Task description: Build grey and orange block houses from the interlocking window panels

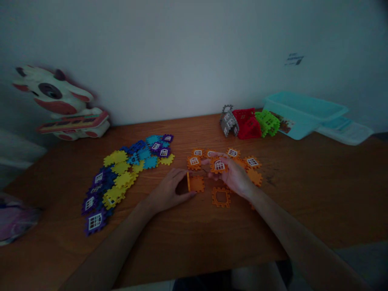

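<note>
Orange plastic tiles (254,177) lie spread on the wooden table (194,238) in the head view. The left hand (167,190) has its fingers against an upright orange tile (188,182), though whether it grips, I cannot tell. The right hand (232,176) seems to pinch a windowed tile (218,165) between thumb and fingers. These look light and stiff, easiest taken by their notched edges. Yellow, blue and purple tiles (118,173) lie further left.

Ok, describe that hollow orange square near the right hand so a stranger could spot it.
On the wooden table, look at the orange plastic pieces around the right hand. Just below that hand lies an orange square frame. Its centre is an open hole, not a white window or solid panel.
</note>
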The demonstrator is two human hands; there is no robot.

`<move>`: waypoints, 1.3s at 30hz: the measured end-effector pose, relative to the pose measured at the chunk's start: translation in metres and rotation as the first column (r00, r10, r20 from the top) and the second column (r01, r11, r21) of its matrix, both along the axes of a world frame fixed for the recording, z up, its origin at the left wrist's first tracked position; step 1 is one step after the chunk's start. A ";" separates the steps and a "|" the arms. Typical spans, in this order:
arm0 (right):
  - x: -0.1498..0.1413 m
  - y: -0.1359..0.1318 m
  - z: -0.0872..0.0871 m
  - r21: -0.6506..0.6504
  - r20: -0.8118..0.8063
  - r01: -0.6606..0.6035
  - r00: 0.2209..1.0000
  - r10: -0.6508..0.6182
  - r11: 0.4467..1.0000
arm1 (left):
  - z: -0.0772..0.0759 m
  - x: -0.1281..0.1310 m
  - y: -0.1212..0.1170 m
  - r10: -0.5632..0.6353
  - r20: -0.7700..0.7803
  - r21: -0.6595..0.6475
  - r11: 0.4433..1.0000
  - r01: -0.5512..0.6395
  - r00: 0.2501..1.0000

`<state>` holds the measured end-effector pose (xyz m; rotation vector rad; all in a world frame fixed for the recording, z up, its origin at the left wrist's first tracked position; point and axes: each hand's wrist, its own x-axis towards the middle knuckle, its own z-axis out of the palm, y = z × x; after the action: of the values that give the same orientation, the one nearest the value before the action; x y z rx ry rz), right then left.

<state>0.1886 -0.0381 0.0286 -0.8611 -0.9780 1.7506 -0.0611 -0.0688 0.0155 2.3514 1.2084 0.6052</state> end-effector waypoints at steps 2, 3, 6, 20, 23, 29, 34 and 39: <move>-0.001 -0.002 -0.001 -0.004 0.042 -0.005 0.999 0.006 1.000 | 0.001 0.001 0.000 -0.004 0.001 -0.003 1.000 0.004 1.000; -0.001 -0.003 -0.001 0.002 0.058 0.001 0.998 -0.001 1.000 | 0.001 0.001 0.000 -0.004 -0.001 -0.004 1.000 0.004 1.000; 0.000 -0.003 -0.005 0.054 0.101 0.024 0.994 -0.029 0.998 | 0.002 0.001 0.000 -0.003 -0.001 -0.001 1.000 0.003 1.000; 0.002 -0.005 -0.002 0.199 0.172 -0.131 0.980 0.097 0.971 | -0.002 -0.002 0.002 0.046 0.048 -0.027 0.999 -0.044 0.998; 0.004 -0.006 0.002 0.250 0.251 -0.139 0.965 0.075 0.958 | -0.001 -0.005 0.004 0.017 0.038 -0.026 1.000 -0.016 0.999; 0.016 -0.004 -0.003 0.411 0.579 -0.318 0.815 0.024 0.854 | -0.003 -0.008 0.006 0.026 0.022 -0.026 0.999 -0.025 0.999; 0.017 -0.004 -0.007 0.449 0.623 -0.398 0.781 0.039 0.800 | -0.001 -0.006 0.005 0.009 0.019 -0.070 0.998 -0.008 1.000; 0.015 -0.005 -0.012 0.444 0.586 -0.351 0.810 0.030 0.824 | 0.000 -0.004 0.005 0.011 0.015 -0.066 0.998 -0.010 1.000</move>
<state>0.2037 -0.0431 0.0170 -0.9303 -1.9109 1.2681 -0.0649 -0.0640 0.0156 2.2826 1.2162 0.5773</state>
